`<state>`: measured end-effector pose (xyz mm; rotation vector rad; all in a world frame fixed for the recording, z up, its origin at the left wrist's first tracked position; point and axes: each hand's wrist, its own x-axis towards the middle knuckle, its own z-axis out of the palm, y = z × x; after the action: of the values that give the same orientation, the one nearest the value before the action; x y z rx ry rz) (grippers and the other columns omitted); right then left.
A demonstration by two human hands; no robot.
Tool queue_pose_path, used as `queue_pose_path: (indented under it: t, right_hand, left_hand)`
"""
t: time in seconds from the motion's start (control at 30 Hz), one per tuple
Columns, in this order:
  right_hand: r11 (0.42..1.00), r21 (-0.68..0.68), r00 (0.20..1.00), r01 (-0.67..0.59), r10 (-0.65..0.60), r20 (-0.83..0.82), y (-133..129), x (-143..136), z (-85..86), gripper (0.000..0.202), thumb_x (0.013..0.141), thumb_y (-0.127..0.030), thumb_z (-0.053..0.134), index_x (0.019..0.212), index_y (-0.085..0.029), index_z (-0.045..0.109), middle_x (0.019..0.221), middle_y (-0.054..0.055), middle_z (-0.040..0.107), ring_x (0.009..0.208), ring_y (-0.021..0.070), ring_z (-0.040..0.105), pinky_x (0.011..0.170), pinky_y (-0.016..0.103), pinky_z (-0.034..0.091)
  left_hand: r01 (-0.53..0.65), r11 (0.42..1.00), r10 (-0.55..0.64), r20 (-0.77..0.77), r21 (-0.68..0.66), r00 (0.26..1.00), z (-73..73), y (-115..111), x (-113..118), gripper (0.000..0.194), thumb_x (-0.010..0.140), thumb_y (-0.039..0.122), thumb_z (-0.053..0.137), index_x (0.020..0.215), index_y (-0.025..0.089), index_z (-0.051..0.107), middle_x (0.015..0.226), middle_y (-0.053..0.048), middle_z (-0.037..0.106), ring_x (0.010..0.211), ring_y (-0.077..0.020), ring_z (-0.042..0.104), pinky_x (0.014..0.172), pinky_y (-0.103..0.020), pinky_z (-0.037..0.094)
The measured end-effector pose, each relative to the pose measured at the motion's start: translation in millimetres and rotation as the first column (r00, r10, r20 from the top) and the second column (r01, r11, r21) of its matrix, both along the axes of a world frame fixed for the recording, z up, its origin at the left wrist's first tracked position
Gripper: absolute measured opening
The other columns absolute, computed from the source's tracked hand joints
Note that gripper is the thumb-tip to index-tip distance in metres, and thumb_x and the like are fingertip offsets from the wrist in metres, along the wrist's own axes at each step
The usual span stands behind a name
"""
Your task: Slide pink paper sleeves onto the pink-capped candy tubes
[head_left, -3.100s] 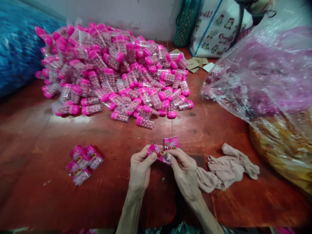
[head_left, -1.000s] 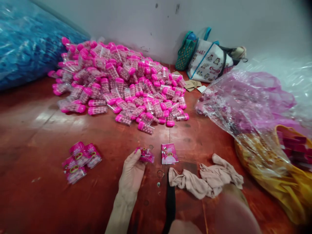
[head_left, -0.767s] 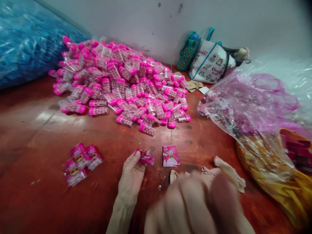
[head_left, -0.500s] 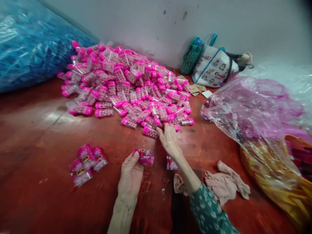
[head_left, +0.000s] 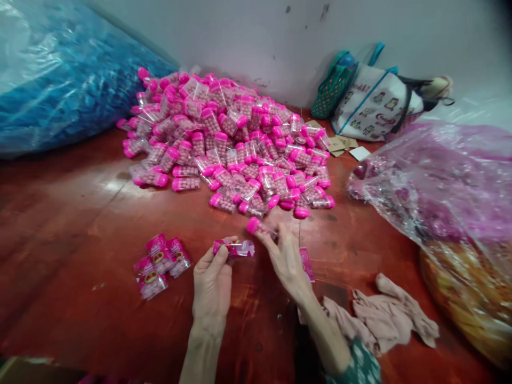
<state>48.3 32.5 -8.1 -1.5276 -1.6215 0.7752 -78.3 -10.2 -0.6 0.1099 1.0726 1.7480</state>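
My left hand [head_left: 214, 280] pinches a pink printed plastic sleeve [head_left: 240, 248] between thumb and fingers, its clear end pointing right. Just to the right, my right hand [head_left: 286, 256] grips a small clear bottle [head_left: 259, 226] of pink balls, its pink cap toward the left. Beyond both hands spreads a big pile of similar pink-capped bottles [head_left: 224, 138]. Several bottles in pink printed sleeves [head_left: 162, 261] lie grouped left of my left hand. Partly behind my right hand, a pink printed sleeve [head_left: 306, 264] rests on the red surface.
A large bag of blue pieces [head_left: 60, 90] bulges at the back left. A white printed tote [head_left: 376, 104] leans on the wall near cardboard scraps [head_left: 340, 144]. At right are a clear-and-pink plastic bag [head_left: 436, 176], a yellow sack [head_left: 460, 298] and a crumpled cloth [head_left: 388, 314].
My right hand has taken a bottle from the front of the pile and drawn it back toward the sleeve in my left hand. The view has shifted slightly left.
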Motion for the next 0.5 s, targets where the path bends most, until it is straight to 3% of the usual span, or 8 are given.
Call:
queue_pose_path:
  t: [0.13, 0.2, 0.27, 0.37, 0.5]
  right_hand:
    - [0.978, -0.192, 0.989, -0.08, 0.054, -0.138, -22, 26, 29.7, 0.024, 0.09, -0.041, 0.043, 0.085, -0.019, 0.051, 0.058, -0.002, 0.054, 0.049, 0.0125, 0.051, 0.044, 0.023, 0.039]
    - [0.914, -0.377, 0.93, -0.149, 0.0, -0.368, -33, 32, 44.7, 0.024, 0.087, -0.042, 0.048, 0.083, -0.019, 0.049, 0.06, -0.004, 0.052, 0.05, 0.0098, 0.048, 0.045, 0.02, 0.036]
    - [0.881, -0.45, 0.898, -0.145, -0.073, -0.433, -42, 33, 55.6, 0.023, 0.086, -0.042, 0.051, 0.084, -0.019, 0.05, 0.062, -0.004, 0.051, 0.051, 0.0083, 0.045, 0.048, 0.019, 0.036]
    - [0.867, -0.479, 0.882, -0.137, -0.114, -0.458, -51, 28, 62.1, 0.022, 0.086, -0.042, 0.052, 0.085, -0.02, 0.05, 0.064, -0.005, 0.051, 0.054, 0.0078, 0.045, 0.052, 0.019, 0.036]
    - [0.866, -0.475, 0.83, -0.157, -0.145, -0.539, -59, 25, 58.7, 0.023, 0.085, -0.041, 0.053, 0.084, -0.018, 0.05, 0.062, -0.005, 0.05, 0.054, 0.0068, 0.043, 0.05, 0.017, 0.034]
  left_hand:
    - [-0.023, 0.999, 0.029, -0.121, 0.046, 0.992, 1.5, -2, -4, 0.011, 0.065, 0.018, 0.073, 0.077, 0.016, 0.073, 0.084, -0.004, 0.073, 0.083, -0.0138, 0.064, 0.082, -0.024, 0.048]
    - [-0.034, 0.997, 0.046, -0.18, 0.068, 0.983, 3.1, -4, -3, 0.011, 0.065, 0.016, 0.073, 0.076, 0.017, 0.073, 0.084, -0.003, 0.073, 0.083, -0.0127, 0.063, 0.082, -0.022, 0.048]
    - [-0.017, 0.995, 0.041, -0.243, 0.102, 0.969, 4.6, -5, 1, 0.012, 0.065, 0.016, 0.072, 0.077, 0.017, 0.073, 0.084, -0.003, 0.072, 0.083, -0.0129, 0.063, 0.081, -0.022, 0.048]
    - [0.067, 0.984, -0.01, -0.329, 0.162, 0.944, 6.3, -8, 6, 0.013, 0.068, 0.014, 0.069, 0.081, 0.017, 0.073, 0.089, -0.004, 0.071, 0.086, -0.0145, 0.063, 0.082, -0.024, 0.048]
    - [0.176, 0.966, -0.093, -0.381, 0.19, 0.92, 7.3, -11, 9, 0.02, 0.072, 0.014, 0.066, 0.09, 0.017, 0.071, 0.097, -0.005, 0.068, 0.089, -0.016, 0.062, 0.084, -0.025, 0.048]
